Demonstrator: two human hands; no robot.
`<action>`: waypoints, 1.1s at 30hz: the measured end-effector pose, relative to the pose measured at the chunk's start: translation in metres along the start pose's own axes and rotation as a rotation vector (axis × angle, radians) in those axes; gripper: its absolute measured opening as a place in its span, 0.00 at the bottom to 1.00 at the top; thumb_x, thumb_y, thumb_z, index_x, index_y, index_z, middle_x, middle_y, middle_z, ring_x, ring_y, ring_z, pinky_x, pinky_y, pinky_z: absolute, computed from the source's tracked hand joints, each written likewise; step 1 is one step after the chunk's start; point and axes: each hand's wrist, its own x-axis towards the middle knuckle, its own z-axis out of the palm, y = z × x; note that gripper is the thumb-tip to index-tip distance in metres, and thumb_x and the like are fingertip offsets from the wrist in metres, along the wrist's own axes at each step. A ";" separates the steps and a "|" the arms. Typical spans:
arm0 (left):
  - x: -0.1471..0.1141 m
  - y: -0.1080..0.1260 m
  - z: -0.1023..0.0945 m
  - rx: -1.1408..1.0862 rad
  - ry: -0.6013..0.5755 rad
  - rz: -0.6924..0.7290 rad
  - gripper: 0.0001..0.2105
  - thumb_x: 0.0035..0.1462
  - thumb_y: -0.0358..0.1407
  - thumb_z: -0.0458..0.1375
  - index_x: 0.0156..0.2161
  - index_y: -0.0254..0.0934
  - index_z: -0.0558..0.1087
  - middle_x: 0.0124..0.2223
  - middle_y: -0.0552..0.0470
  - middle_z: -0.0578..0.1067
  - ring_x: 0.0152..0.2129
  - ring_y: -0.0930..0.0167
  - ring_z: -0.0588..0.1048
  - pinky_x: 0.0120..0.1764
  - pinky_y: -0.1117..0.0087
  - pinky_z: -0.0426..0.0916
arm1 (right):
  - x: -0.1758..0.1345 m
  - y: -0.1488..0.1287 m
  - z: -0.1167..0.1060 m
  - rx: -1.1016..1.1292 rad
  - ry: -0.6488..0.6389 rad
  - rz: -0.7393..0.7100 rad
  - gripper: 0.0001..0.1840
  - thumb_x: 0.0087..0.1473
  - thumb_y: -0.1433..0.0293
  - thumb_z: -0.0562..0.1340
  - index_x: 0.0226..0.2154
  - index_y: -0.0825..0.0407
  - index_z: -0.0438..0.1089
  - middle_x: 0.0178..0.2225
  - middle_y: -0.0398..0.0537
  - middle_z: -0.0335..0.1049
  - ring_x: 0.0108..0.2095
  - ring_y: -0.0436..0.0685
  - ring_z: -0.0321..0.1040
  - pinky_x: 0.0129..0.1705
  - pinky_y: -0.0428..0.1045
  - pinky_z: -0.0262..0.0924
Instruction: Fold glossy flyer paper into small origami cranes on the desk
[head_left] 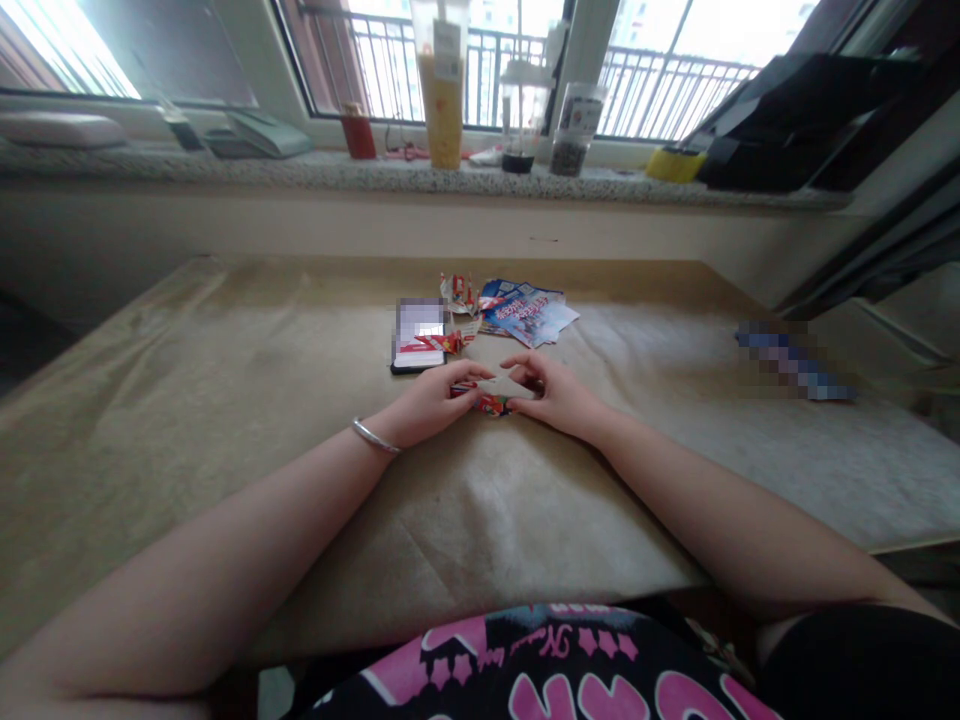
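Observation:
My left hand (431,400), with a silver bangle (375,436) on its wrist, pinches the left side of a small piece of folded printed paper (493,404). The paper is red and multicoloured, with a pale upper face. From the other side my right hand (559,395) grips it between thumb and curled fingers. Just beyond my hands lies a phone (420,322) with a lit screen, and a red folded paper piece (429,343) rests partly over its lower end. Another folded paper piece (460,293) stands farther back, beside a fanned stack of blue printed sheets (525,312).
A beige cloth covers the table (300,320). At the right edge lies a blurred blue item (795,362). On the stone windowsill (285,170) stand a tall yellow-filled container (442,105), a red cylinder (358,132), a clear jar (576,130) and a black bag-like object (795,125).

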 end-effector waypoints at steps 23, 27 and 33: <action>0.002 -0.001 -0.006 0.354 -0.097 0.389 0.08 0.59 0.28 0.52 0.37 0.37 0.75 0.37 0.49 0.77 0.35 0.71 0.73 0.40 0.69 0.66 | 0.002 0.001 -0.013 -0.380 -0.128 -0.321 0.11 0.46 0.80 0.60 0.31 0.50 0.72 0.34 0.47 0.72 0.38 0.54 0.69 0.43 0.49 0.63; 0.000 0.002 -0.009 0.347 -0.154 0.415 0.09 0.59 0.30 0.53 0.40 0.38 0.76 0.40 0.48 0.77 0.38 0.69 0.74 0.43 0.67 0.67 | 0.001 -0.001 -0.017 -0.382 -0.184 -0.343 0.13 0.45 0.79 0.60 0.34 0.50 0.73 0.36 0.48 0.72 0.39 0.55 0.69 0.45 0.51 0.63; -0.003 0.004 -0.012 0.382 -0.180 0.406 0.10 0.62 0.32 0.52 0.40 0.39 0.77 0.41 0.47 0.76 0.38 0.70 0.73 0.44 0.68 0.67 | -0.001 -0.006 -0.020 -0.399 -0.228 -0.365 0.12 0.46 0.77 0.60 0.35 0.51 0.74 0.38 0.50 0.73 0.40 0.56 0.69 0.46 0.52 0.64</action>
